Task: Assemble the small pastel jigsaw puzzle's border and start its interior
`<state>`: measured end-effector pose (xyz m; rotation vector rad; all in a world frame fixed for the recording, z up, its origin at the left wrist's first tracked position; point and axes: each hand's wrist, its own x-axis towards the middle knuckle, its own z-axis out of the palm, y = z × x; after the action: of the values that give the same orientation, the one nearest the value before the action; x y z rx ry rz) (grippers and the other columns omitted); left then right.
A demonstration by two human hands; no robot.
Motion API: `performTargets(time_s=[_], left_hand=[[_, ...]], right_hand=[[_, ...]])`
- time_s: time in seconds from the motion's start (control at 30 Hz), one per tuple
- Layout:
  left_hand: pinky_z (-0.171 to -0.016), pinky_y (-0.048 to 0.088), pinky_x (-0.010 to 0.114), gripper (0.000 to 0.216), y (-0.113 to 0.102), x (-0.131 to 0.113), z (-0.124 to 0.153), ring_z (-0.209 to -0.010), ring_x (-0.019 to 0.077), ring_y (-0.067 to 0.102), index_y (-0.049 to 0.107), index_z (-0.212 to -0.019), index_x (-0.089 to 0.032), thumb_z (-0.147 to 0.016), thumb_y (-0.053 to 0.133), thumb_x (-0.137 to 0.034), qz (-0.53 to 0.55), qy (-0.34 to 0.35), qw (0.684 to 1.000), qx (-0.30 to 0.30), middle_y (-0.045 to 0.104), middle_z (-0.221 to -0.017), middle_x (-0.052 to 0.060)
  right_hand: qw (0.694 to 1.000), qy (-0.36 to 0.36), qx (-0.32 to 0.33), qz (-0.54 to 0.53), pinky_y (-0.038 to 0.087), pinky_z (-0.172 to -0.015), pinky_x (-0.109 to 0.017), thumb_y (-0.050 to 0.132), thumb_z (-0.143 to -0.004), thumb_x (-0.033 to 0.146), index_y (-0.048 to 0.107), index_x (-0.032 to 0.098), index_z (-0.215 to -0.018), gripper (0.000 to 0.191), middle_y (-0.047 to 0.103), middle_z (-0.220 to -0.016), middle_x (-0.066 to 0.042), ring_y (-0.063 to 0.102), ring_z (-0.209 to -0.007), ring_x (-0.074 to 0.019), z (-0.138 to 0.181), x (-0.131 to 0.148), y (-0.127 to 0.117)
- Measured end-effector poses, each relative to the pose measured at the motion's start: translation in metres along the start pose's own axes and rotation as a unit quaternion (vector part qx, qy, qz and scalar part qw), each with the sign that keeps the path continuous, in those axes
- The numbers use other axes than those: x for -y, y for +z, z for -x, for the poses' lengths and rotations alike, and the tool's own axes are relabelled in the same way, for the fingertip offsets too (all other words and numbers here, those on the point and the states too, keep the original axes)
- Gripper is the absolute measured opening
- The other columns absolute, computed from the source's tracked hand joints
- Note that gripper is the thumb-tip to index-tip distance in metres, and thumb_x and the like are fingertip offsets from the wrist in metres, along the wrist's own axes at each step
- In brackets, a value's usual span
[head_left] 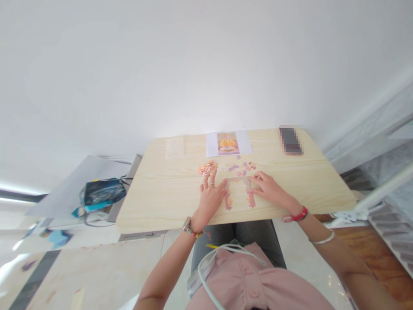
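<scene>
My left hand lies flat on the pale wooden table, fingers spread, beside the left side of a partly joined jigsaw frame. Its fingertips reach toward a small joined patch of orange and pink pieces. My right hand rests on the right side of the frame, fingers curled down onto a piece at the top right corner. Loose purple and pink pieces lie just beyond the frame. A printed reference picture lies at the table's far edge.
A blurred dark phone-like object lies at the far right of the table. A clear flat sheet lies at the far left. Left of the table sits a dark blue bag on a grey surface. A white railing runs on the right.
</scene>
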<state>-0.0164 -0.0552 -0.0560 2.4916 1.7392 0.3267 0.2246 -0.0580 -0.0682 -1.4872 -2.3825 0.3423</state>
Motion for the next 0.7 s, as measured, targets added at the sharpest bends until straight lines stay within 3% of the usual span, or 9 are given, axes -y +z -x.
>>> performTargets(time_s=[0.17, 0.53, 0.7], left_hand=[[-0.088, 0.038, 0.053, 0.036, 0.002, 0.0, -0.004, -0.126, 0.0334, 0.019, 0.053, -0.112, -0.036, -0.077, 0.057, -0.033, 0.0, -0.01, 1.0, 0.012, 0.019, -0.142, 0.006], [-0.083, 0.04, 0.057, 0.032, 0.011, 0.008, -0.018, -0.121, 0.0375, 0.029, 0.059, -0.106, -0.029, -0.073, 0.061, -0.026, 0.039, 0.015, 0.997, -0.058, 0.028, -0.137, 0.011], [-0.082, 0.041, 0.056, 0.032, 0.01, 0.008, -0.019, -0.121, 0.0371, 0.029, 0.057, -0.106, -0.03, -0.075, 0.059, -0.024, 0.035, 0.012, 0.998, -0.056, 0.03, -0.136, 0.011]], right_hand=[[1.0, -0.009, 0.002, 0.006, 0.043, -0.081, -0.038, 0.05, -0.081, 0.04, 0.052, 0.02, -0.118, 0.042, 0.049, -0.1, -0.01, 0.051, -0.09, -0.0221, -0.004, -0.007, 0.004], [0.999, -0.021, -0.038, 0.025, 0.043, -0.08, -0.039, 0.055, -0.078, 0.038, 0.053, 0.021, -0.116, 0.042, 0.05, -0.103, -0.01, 0.05, -0.095, -0.0228, -0.017, -0.014, 0.006], [0.996, -0.012, -0.085, -0.039, 0.044, -0.081, -0.037, 0.051, -0.081, 0.03, 0.051, 0.023, -0.117, 0.037, 0.049, -0.099, -0.007, 0.051, -0.093, -0.0201, -0.02, -0.022, 0.003]])
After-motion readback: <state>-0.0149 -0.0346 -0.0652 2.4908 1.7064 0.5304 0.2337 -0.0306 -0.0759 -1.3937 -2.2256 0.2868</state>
